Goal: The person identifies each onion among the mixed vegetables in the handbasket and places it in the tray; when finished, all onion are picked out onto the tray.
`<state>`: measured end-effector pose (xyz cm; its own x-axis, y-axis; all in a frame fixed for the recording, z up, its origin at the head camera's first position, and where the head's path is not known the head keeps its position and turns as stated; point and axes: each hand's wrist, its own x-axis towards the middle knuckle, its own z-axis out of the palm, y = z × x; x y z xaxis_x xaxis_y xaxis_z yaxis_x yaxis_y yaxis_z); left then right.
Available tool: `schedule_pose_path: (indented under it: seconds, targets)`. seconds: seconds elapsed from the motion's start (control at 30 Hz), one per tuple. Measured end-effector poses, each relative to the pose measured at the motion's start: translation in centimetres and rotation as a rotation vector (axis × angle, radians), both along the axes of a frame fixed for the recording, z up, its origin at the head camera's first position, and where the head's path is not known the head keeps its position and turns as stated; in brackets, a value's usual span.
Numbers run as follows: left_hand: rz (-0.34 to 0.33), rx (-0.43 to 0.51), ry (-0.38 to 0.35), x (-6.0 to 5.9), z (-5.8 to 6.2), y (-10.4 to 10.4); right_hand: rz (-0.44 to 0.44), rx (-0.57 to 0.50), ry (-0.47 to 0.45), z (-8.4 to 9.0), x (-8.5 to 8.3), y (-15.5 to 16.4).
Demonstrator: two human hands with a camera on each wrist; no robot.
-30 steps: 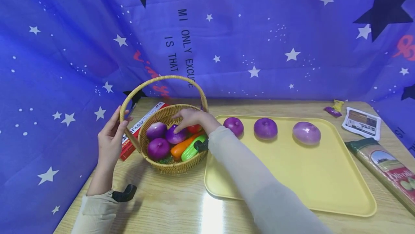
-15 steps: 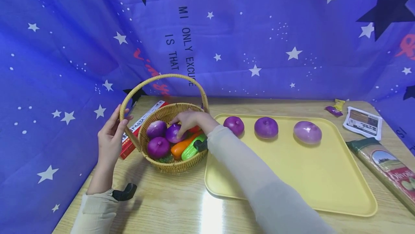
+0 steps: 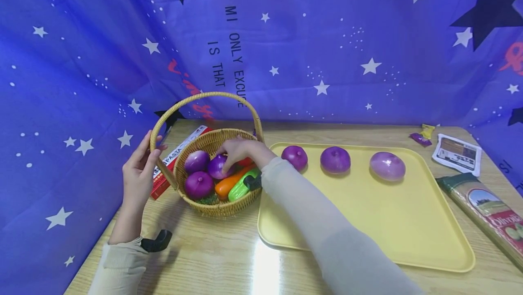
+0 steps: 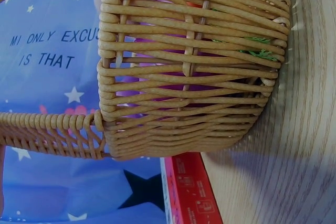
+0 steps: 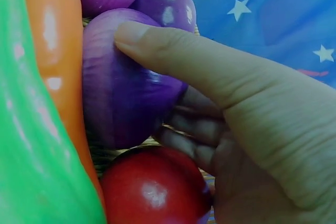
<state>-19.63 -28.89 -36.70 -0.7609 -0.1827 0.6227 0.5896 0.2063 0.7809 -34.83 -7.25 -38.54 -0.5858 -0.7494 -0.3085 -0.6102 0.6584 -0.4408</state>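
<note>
A wicker basket (image 3: 220, 209) stands on the table left of the tray. My left hand (image 3: 138, 174) holds the left side of its arched handle (image 3: 212, 95), thumb in front. My right hand (image 3: 242, 150) reaches into the basket and grips a purple onion (image 5: 123, 90). In the right wrist view the thumb lies across the onion's upper side, with the other fingers curled behind it, partly hidden. Two more purple onions (image 3: 199, 185) sit to its left. An orange carrot (image 3: 228, 187), a light-green long vegetable (image 3: 238, 191) and a red tomato-like ball (image 5: 152, 187) lie beside it.
A yellow tray (image 3: 367, 222) at the right bears three purple onion-like pieces (image 3: 335, 160) along its far side. Behind the basket lies a red pasta box (image 3: 160, 187). Right of the tray are a long food packet (image 3: 486, 213), a white pouch (image 3: 456, 154) and small wrapped sweets (image 3: 420, 139).
My right hand, earlier spread over the onion with its fingers looser, has closed round it. The left hand keeps its hold on the handle, and the view has shifted slightly.
</note>
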Motion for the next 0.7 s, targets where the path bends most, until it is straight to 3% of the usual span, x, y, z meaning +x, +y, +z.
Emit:
schedule_pose_path:
  seconds: [0.23,0.7]
  targets:
    - [-0.006,-0.001,0.004,0.00,-0.01,0.02,0.004,0.042,0.004,-0.07,0.12,-0.04]
    - [-0.002,0.001,-0.010,0.14,0.04,0.09,-0.020,-0.097,-0.049,-0.38,-0.19,0.52]
